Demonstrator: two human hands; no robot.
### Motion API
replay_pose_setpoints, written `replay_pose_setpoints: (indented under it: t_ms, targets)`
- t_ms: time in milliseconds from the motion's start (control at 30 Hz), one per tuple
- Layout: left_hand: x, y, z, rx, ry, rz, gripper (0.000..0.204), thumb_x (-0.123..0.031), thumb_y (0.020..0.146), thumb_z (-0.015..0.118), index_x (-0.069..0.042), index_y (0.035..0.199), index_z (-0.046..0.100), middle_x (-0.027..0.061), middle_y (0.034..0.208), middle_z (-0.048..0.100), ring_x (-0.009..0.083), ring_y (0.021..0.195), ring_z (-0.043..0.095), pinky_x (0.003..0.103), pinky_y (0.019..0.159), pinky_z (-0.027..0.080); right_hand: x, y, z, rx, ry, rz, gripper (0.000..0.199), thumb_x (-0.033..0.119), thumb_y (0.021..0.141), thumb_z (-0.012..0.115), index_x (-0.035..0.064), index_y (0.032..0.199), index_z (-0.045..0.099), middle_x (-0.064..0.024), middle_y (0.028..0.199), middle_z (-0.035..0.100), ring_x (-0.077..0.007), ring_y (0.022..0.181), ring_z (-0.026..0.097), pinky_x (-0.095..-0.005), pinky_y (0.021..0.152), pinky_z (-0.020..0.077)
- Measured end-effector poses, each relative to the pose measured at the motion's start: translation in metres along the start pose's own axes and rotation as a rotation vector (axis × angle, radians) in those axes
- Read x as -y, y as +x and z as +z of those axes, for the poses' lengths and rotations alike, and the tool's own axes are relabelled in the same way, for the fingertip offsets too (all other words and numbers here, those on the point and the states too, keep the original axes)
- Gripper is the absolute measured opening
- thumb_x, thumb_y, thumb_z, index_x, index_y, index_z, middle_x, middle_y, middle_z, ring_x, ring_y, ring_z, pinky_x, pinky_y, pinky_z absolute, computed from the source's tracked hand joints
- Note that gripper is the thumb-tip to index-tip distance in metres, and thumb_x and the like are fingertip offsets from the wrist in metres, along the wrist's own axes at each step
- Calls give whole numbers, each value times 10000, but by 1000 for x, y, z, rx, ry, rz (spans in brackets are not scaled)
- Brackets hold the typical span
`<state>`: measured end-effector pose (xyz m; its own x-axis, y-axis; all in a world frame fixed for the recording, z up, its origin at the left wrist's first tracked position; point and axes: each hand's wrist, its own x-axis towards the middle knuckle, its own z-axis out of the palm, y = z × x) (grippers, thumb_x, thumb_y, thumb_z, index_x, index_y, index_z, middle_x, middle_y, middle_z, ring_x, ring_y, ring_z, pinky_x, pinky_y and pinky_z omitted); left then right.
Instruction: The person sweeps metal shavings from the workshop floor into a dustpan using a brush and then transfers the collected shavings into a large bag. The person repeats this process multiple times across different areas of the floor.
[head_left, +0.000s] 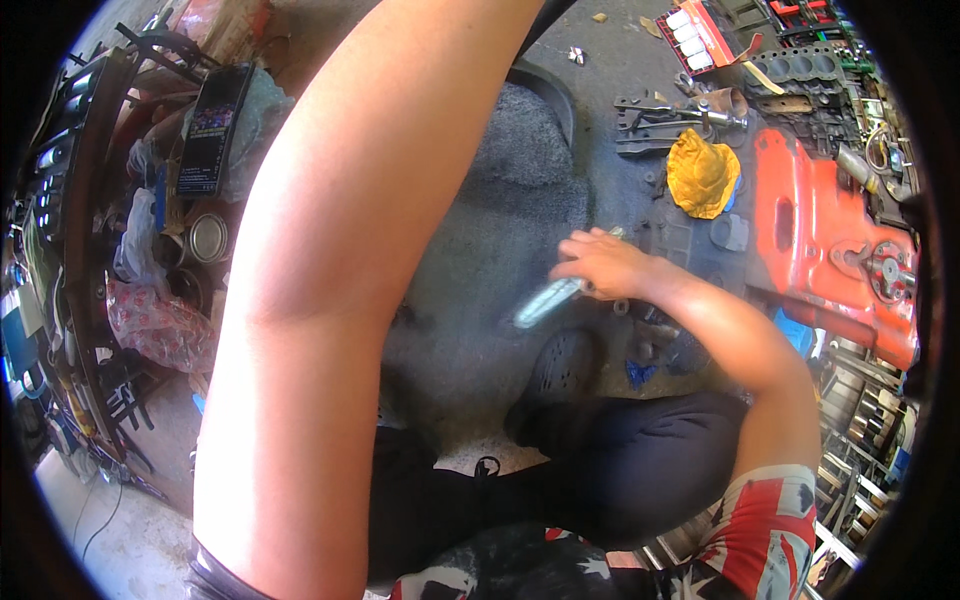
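My left arm (pixel 330 240) reaches up across the view, bare from the short sleeve, and its hand is past the top edge. My right hand (pixel 610 265) is closed round a slim, shiny, pale bar-like tool (pixel 548 302), held low over the dark floor. Motion blurs the tool, so I cannot tell its exact kind. Beyond it lies a dark grey, rough-textured panel (pixel 530 140) with a raised rim, partly hidden by my left arm. Several small metal parts lie on the floor to the right of my right hand.
At right are a crumpled yellow cloth-like thing (pixel 703 175), an orange-red metal housing (pixel 830 240), a red box with white cylinders (pixel 692 38) and metal engine parts (pixel 800 68). On the left stand a phone (pixel 215 130), a round tin (pixel 208 238) and a patterned plastic bag (pixel 160 325).
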<state>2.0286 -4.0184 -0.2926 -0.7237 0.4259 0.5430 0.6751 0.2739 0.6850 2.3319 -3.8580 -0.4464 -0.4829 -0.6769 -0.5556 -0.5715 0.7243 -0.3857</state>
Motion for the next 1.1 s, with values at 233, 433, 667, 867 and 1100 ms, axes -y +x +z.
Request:
replay_pose_setpoints:
  t_ms: [233, 433, 667, 867, 1100]
  targets:
    - [3, 3, 3, -13, -7, 19, 416, -380, 939, 669, -2, 1112, 660, 273, 1083, 685, 438, 1073, 635, 476, 923, 500, -48, -7, 32, 91, -167, -61, 360, 136, 793, 672, 234, 1135, 725, -26, 1067, 603, -238, 1091, 556, -426, 878, 431]
    - [4, 5, 5, -25, 39, 30, 399, -364, 936, 677, 5, 1086, 658, 277, 1041, 690, 438, 1035, 647, 473, 895, 506, -62, 39, 28, -1, -346, -297, 246, 166, 806, 657, 249, 1024, 733, -1, 1022, 587, -207, 1079, 560, -415, 846, 421]
    - [2, 5, 5, -4, -2, 25, 407, -373, 939, 682, 16, 1057, 652, 263, 982, 698, 417, 964, 672, 466, 852, 510, -53, 68, 3, -186, -351, -207, 285, 128, 843, 614, 220, 1094, 711, -23, 1033, 584, -216, 1067, 566, -399, 826, 428]
    - [3, 5, 5, -21, 29, -1, 440, -405, 937, 683, 17, 1058, 649, 262, 979, 699, 416, 967, 674, 465, 847, 515, -53, 101, -17, -451, -163, 30, 403, 68, 830, 610, 148, 1219, 676, -84, 1053, 588, -286, 1065, 593, -454, 848, 498]
    - [3, 3, 3, -25, 72, -12, 457, -419, 940, 674, 28, 1029, 639, 281, 995, 690, 448, 983, 660, 487, 847, 512, -30, 91, -29, -437, -44, 246, 413, 124, 840, 677, 130, 1253, 659, -125, 1113, 593, -325, 1096, 589, -462, 923, 516]
